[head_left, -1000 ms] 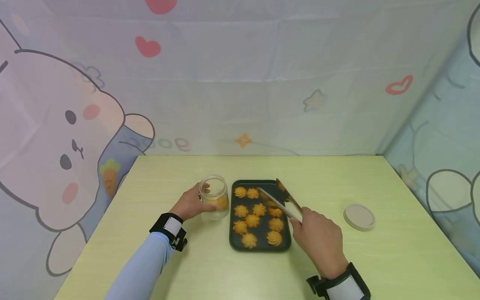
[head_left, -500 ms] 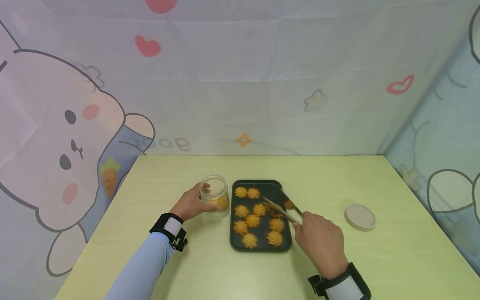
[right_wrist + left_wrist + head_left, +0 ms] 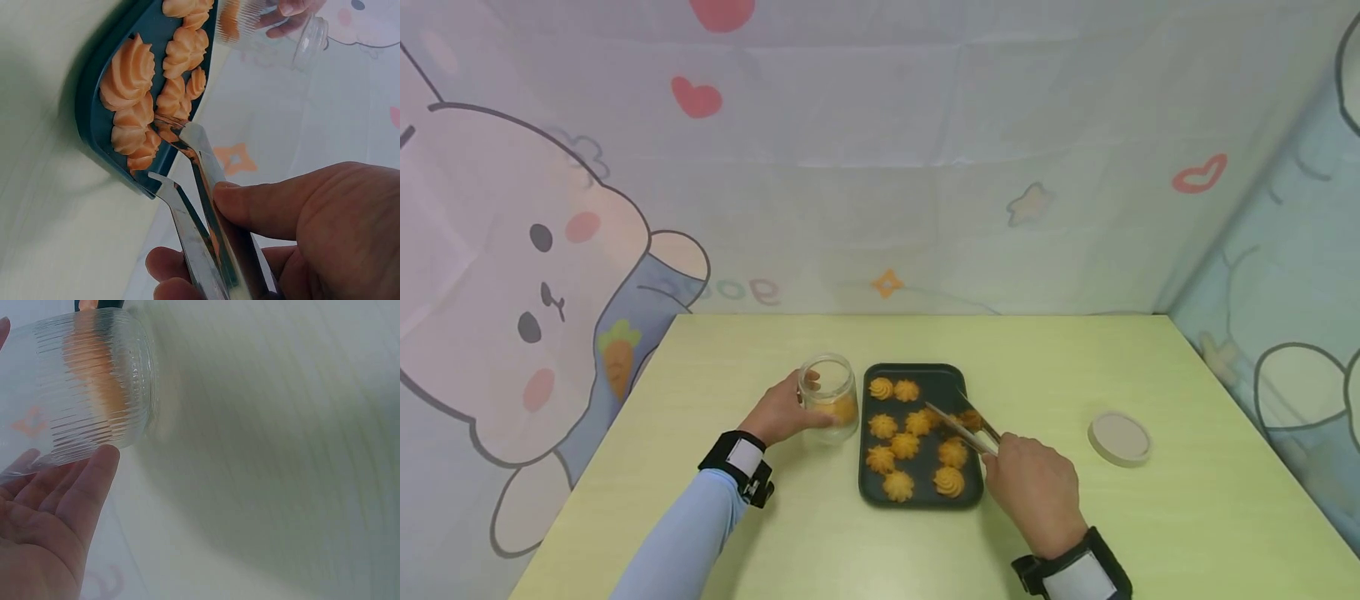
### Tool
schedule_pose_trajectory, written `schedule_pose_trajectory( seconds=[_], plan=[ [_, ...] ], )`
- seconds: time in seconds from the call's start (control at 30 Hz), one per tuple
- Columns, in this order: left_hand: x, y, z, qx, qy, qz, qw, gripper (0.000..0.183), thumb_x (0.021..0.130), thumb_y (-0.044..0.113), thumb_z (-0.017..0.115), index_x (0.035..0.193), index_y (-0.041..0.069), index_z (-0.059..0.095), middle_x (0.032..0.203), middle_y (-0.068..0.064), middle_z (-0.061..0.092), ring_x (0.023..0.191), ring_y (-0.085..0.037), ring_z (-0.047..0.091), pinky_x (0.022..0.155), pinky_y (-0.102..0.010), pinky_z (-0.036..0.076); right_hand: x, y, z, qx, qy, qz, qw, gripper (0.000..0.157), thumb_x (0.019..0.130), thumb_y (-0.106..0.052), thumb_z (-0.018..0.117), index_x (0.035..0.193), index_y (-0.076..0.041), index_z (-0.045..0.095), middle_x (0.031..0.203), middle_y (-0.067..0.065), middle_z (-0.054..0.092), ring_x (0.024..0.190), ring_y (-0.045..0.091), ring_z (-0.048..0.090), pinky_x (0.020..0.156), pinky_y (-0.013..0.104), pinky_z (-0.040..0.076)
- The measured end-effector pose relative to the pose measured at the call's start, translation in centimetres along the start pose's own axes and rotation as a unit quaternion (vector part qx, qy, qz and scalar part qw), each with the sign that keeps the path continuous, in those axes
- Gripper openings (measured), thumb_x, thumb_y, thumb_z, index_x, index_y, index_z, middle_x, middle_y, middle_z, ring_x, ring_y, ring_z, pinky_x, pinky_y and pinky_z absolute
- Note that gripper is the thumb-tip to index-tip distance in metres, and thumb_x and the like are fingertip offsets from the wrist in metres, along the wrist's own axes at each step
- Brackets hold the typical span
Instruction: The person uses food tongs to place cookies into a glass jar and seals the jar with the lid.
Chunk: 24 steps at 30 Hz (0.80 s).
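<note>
My left hand (image 3: 781,414) holds a clear glass jar (image 3: 844,385) from its left side, fingers and thumb around it. Through the ribbed wall of the jar (image 3: 56,369), orange-yellow cookies show near the bottom. My right hand (image 3: 1036,493) grips metal tongs (image 3: 953,423) over the right side of a dark baking tray (image 3: 921,502). Several piped swirl cookies (image 3: 904,444) lie on the tray. In the right wrist view, the tips of the tongs (image 3: 206,181) stand on either side of a cookie (image 3: 144,155) near the tray edge; whether they touch it I cannot tell.
A round pale lid (image 3: 1120,439) lies on the light yellow-green table (image 3: 1037,350) to the right of the tray. Behind the table hangs a printed cloth (image 3: 925,167). The jar stands close to the tray's left edge.
The tongs have shifted slightly down and toward the near side over the tray's right column, and their arms stand closer together. The left hand and jar have stayed in place.
</note>
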<state>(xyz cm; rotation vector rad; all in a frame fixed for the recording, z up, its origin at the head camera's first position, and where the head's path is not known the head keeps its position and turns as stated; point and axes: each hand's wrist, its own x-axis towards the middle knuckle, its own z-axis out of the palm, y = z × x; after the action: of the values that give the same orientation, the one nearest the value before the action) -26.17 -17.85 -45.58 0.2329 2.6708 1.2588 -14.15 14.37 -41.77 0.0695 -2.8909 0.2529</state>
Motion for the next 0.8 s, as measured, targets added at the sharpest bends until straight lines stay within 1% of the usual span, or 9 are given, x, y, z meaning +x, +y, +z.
schedule_pose_trajectory(
  seconds=[0.1,0.3,0.37,0.57,0.67,0.8],
  plan=[
    [-0.07,-0.05,0.08,-0.002,-0.002,0.001,1.0,0.09,0.066,0.04,0.084,0.137,0.003,0.043,0.133,-0.017,0.054,0.119,-0.035,0.049,0.094,-0.052,0.046,0.01,0.02,0.21,-0.005,0.002,0.0,1.0,0.03,0.08,-0.023,0.072,0.063,-0.002,0.058,0.046,0.008,0.051,0.037,0.022,0.047,0.03,0.04,0.04],
    [-0.31,0.08,0.09,-0.003,-0.001,0.002,1.0,0.089,0.067,0.039,0.084,0.137,0.002,0.043,0.132,-0.017,0.054,0.118,-0.035,0.049,0.094,-0.052,0.046,0.12,0.01,0.45,-0.016,0.023,-0.009,1.0,0.031,0.079,-0.022,0.073,0.062,-0.001,0.057,0.046,0.008,0.051,0.036,0.023,0.047,0.029,0.039,0.04],
    [-0.37,0.2,0.07,0.001,0.0,0.003,1.0,0.088,0.067,0.039,0.084,0.137,0.002,0.043,0.132,-0.017,0.054,0.117,-0.034,0.05,0.093,-0.051,0.046,0.22,0.01,0.48,-0.013,0.02,-0.006,1.0,0.03,0.08,-0.021,0.072,0.063,-0.001,0.057,0.046,0.009,0.052,0.037,0.023,0.048,0.029,0.04,0.04],
    [-0.65,0.73,-0.08,0.008,0.003,-0.002,1.0,0.086,0.068,0.036,0.084,0.136,0.002,0.044,0.132,-0.016,0.055,0.116,-0.034,0.05,0.092,-0.05,0.047,0.55,0.09,0.82,0.003,-0.006,0.008,1.0,0.03,0.082,-0.024,0.071,0.064,-0.003,0.058,0.048,0.008,0.053,0.039,0.022,0.048,0.031,0.04,0.04],
    [-0.71,0.75,-0.12,0.007,0.002,-0.002,1.0,0.086,0.068,0.036,0.084,0.136,0.002,0.043,0.132,-0.017,0.054,0.116,-0.034,0.05,0.092,-0.05,0.047,0.38,0.01,0.74,0.003,-0.009,0.007,1.0,0.031,0.081,-0.024,0.071,0.064,-0.003,0.058,0.049,0.008,0.053,0.039,0.022,0.048,0.031,0.04,0.04],
    [-0.63,0.63,-0.15,0.007,0.001,0.001,1.0,0.086,0.068,0.036,0.084,0.136,0.003,0.043,0.132,-0.017,0.054,0.116,-0.034,0.05,0.092,-0.05,0.046,0.17,-0.12,0.49,-0.002,-0.001,0.004,1.0,0.029,0.08,-0.023,0.072,0.064,-0.002,0.058,0.048,0.008,0.053,0.039,0.023,0.049,0.031,0.04,0.041]
  ],
)
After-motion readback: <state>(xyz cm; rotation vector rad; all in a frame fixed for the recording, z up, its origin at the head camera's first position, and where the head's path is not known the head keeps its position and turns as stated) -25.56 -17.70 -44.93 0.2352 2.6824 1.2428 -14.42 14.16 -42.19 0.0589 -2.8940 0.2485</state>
